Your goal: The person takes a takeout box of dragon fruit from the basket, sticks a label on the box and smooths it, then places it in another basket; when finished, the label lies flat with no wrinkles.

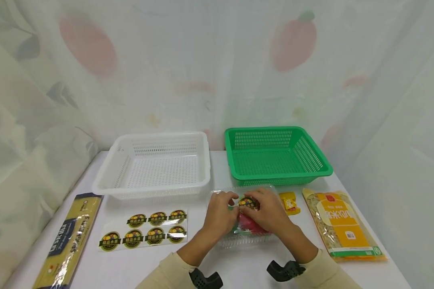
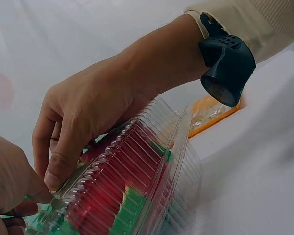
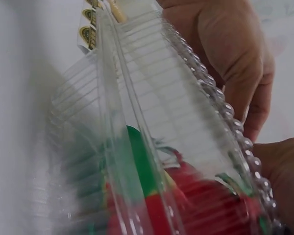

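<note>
A clear plastic clamshell box (image 1: 233, 242) with red and green contents (image 1: 252, 225) sits near the table's front, its lid closed. On its lid lies a round black and gold sticker (image 1: 248, 203). My left hand (image 1: 218, 213) has fingertips and thumb on the lid at the sticker's left edge. My right hand (image 1: 269, 210) presses from the other side, index finger above the sticker and thumb below it. In the left wrist view the right thumb (image 2: 54, 181) bears down on the lid. The ribbed side wall (image 3: 196, 78) shows close up in the right wrist view.
A sticker sheet (image 1: 105, 228) lies left of the box. Behind stand a white basket (image 1: 155, 192) and a green basket (image 1: 282, 176). A spaghetti pack (image 1: 70, 241) is far left; a yellow packet (image 1: 289, 203) and a yellow-orange food bag (image 1: 343, 226) are at right.
</note>
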Motion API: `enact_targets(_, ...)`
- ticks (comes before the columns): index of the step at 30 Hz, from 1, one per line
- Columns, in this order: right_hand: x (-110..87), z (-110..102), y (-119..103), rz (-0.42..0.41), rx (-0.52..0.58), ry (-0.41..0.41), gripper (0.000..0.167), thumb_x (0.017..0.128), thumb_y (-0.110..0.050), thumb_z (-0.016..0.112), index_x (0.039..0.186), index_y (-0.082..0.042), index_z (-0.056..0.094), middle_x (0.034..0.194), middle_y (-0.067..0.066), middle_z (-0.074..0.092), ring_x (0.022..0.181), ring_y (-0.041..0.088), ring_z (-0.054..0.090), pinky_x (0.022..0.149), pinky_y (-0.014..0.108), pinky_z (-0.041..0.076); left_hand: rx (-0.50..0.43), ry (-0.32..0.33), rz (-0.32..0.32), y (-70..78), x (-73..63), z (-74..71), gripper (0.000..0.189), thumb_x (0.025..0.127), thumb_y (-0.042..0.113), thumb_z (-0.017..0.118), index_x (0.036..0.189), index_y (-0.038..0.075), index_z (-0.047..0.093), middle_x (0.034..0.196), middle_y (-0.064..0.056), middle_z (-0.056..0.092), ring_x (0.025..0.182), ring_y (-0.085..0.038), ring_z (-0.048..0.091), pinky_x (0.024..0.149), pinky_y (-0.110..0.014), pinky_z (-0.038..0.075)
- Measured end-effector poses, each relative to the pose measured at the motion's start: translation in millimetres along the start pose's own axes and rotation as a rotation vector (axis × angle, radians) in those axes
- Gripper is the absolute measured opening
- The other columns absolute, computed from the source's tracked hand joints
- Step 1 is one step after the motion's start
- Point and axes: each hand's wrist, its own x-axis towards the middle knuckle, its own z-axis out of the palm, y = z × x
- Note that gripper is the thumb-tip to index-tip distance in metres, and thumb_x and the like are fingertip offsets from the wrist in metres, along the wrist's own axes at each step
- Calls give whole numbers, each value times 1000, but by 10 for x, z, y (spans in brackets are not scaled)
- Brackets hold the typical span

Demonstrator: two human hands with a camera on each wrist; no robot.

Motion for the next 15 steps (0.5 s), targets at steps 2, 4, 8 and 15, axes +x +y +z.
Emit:
enact_targets(2,-2,1,-27,24,-35,-23,41,78,-34,81,111,-11,71,100,1,62,93,20,54,78,36,48,0,-2,-7,1,-8,-2,24,77,4,75,101,5,72,78,0,59,82,-21,51,68,-33,44)
enact_targets(4,3,5,-41,31,-73,-26,45,78,-37,80,113,-11,71,97,1,61,93,21,54,79,37,47,3,4,-5,-3,-16,-1,24,76,3,74,100,6,72,78,0,59,83,-21,51,69,-34,44)
enact_targets(8,31,10,-38,27,-144,6,51,77,-41,80,117,-12,69,86,-1,58,86,20,53,75,38,45,6,25,8,-3,-26,-3,25,75,2,75,100,7,72,76,0,59,82,-22,51,69,-34,44)
enact_targets(15,91,66,-24,74,-248,37,53,81,-47,75,119,-12,67,107,9,67,99,29,59,84,45,48,31,57,33,5,-36,-8,23,75,3,75,97,7,72,75,0,59,81,-23,52,68,-36,45)
